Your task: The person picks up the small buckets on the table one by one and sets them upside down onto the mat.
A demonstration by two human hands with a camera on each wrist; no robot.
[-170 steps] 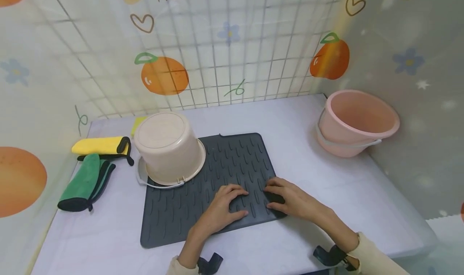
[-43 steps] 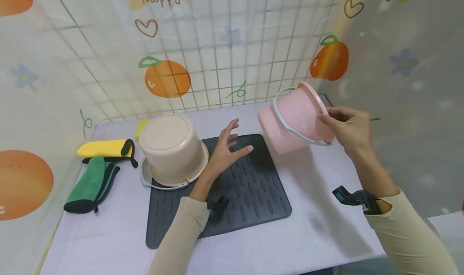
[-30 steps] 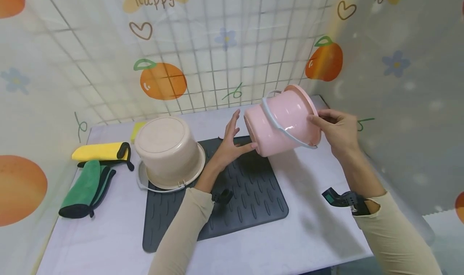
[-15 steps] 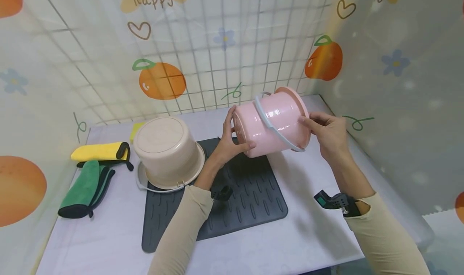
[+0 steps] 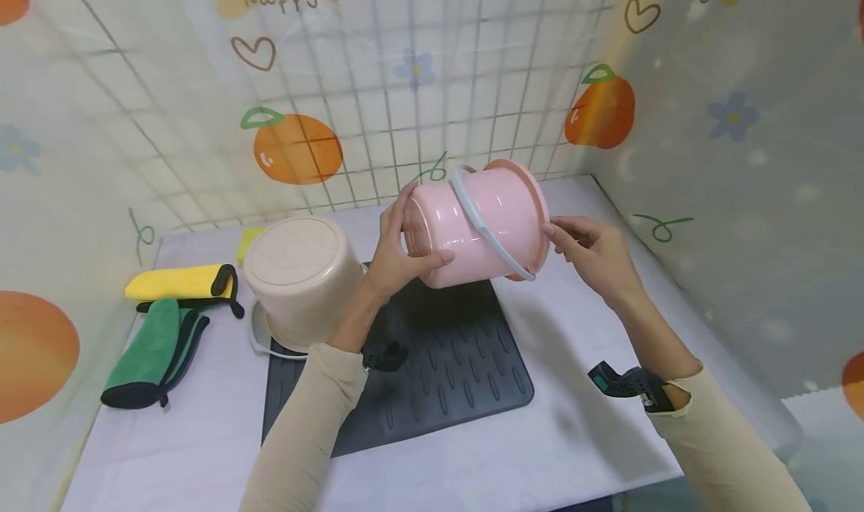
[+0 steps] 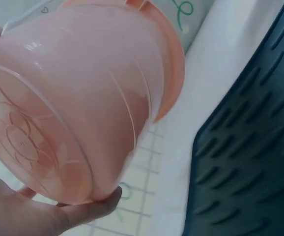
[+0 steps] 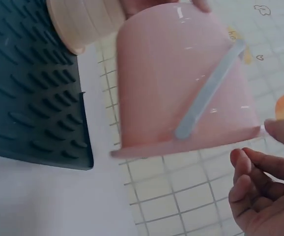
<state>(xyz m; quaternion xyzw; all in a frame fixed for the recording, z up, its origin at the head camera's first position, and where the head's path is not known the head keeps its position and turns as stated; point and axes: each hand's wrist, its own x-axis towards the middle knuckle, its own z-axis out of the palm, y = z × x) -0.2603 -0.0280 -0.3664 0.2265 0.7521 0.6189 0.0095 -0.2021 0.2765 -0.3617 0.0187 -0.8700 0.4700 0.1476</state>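
Note:
A pink bucket is tilted on its side above the dark ribbed mat, its mouth toward the right. My left hand grips its base, the thumb on the near side and fingers on the far side, as the left wrist view also shows. At the rim is my right hand; in the right wrist view its thumb touches or nearly touches the rim, while the loosely curled fingers stand apart from it. The pale handle lies across the bucket's side. The inside is hidden.
An upside-down beige bucket rests partly on the mat's left side, behind my left forearm. Further left lie a rolled yellow cloth and a green cloth. Something yellow shows behind the beige bucket. Curtained walls enclose the table.
The pink bucket left its upright place at the right and was carried leftward over the mat. My left hand came up and took its base. The right hand's pinch on the rim has loosened.

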